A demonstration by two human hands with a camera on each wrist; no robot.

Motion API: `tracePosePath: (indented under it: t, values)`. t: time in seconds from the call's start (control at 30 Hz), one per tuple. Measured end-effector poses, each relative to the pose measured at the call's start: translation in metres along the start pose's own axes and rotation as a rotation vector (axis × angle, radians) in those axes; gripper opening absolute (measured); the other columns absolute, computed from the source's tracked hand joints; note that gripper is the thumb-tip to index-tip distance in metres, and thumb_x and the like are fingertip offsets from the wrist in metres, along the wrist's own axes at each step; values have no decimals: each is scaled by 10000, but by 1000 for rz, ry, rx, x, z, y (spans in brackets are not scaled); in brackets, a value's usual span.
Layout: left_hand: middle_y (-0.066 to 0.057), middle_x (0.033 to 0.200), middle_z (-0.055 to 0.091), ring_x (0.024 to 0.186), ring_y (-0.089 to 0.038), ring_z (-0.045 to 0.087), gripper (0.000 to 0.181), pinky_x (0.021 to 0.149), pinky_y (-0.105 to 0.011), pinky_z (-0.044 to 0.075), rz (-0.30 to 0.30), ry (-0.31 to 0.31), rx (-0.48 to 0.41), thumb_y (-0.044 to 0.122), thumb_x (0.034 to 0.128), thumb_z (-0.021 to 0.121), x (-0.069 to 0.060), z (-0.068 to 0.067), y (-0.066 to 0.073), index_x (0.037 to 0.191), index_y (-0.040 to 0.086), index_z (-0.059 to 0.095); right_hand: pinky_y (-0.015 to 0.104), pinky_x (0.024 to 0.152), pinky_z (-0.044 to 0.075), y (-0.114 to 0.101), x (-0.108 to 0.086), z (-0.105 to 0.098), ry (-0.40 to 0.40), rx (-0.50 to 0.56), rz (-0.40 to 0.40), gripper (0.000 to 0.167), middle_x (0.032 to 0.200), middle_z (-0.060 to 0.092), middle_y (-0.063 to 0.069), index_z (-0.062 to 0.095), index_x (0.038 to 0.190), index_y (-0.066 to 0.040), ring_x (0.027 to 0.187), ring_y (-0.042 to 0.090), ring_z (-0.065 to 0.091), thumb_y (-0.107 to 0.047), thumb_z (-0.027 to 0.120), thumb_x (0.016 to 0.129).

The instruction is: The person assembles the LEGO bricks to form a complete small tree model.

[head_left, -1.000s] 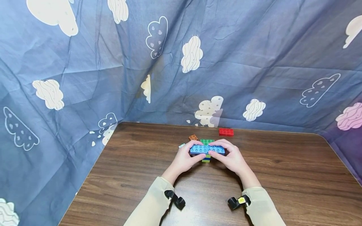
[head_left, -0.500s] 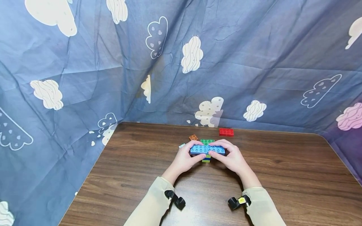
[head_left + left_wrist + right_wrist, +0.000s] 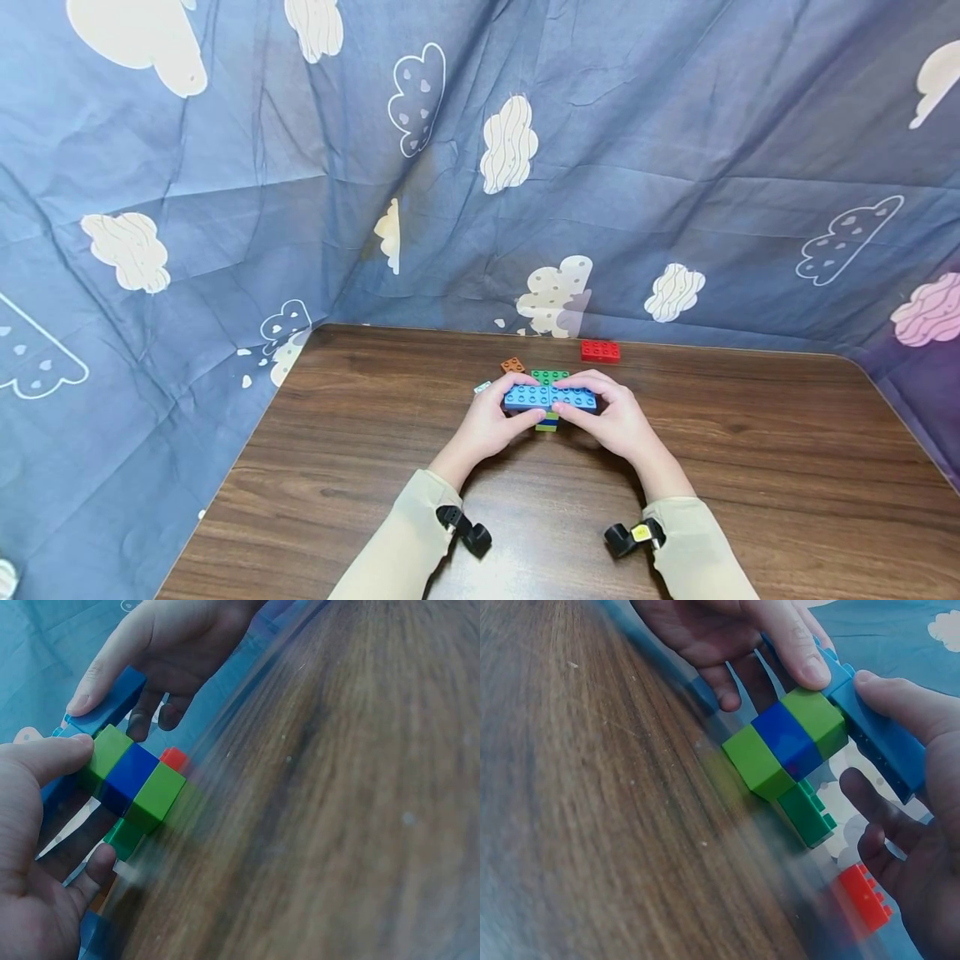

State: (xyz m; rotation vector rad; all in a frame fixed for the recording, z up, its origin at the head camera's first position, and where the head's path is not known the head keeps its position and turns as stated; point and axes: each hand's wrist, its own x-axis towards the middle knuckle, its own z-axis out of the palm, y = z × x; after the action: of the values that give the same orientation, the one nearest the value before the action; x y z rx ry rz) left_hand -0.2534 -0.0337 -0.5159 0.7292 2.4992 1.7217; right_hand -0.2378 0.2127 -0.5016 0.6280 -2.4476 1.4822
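Note:
Two light blue bricks lie end to end on top of a small stack. My left hand [image 3: 489, 423] grips the left blue brick [image 3: 527, 397], thumb in front and fingers behind. The right blue brick [image 3: 576, 398] is held the same way by my right hand [image 3: 612, 415]. Under them, in the right wrist view, stand a lime block [image 3: 815, 721], a dark blue block [image 3: 786, 744] and another lime block [image 3: 757, 761]. A green brick [image 3: 807, 814] sits low behind the stack. The thumbs almost meet at the seam between the blue bricks.
A red brick [image 3: 600, 351] lies near the table's back edge, right of the stack. An orange brick [image 3: 513, 365] and a small light-coloured piece [image 3: 482, 387] lie behind my left hand. Patterned blue cloth [image 3: 450, 225] hangs behind the wooden table [image 3: 750, 433].

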Motion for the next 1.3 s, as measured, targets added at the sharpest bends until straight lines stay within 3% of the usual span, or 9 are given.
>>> tracePosePath:
  t: [0.5,0.83,1.07,1.3]
  values:
    - [9,1357,711,1220,-154,664,391,1080,-393,522,9,-3,2,281,996,836,-2,0,1,1350,221,684,180,985,493,-3,-2,1,-4,-41,-8,322,1202,761,-41,820,1220,-212,1139,155,672,-166,912,915]
    - [8,1364,706,1218,-154,661,398,1079,-386,524,0,-11,11,296,1002,827,-3,-1,0,1364,221,679,235,1011,489,2,-4,3,1,-67,38,304,1224,759,-37,818,1218,-237,1163,170,669,-223,907,928]
    - [4,1344,713,1213,-151,661,386,1078,-382,527,28,-13,12,277,996,835,-2,3,2,1345,215,683,217,990,483,9,-8,3,8,27,57,301,1239,747,-25,791,1247,-216,1169,137,651,-179,873,959]
    - [15,1345,717,1222,-138,662,378,1078,-381,529,31,-6,24,286,992,840,-3,9,8,1334,229,691,236,959,506,15,-12,-3,-15,113,138,326,1282,723,7,763,1280,-198,1162,152,635,-178,861,970]
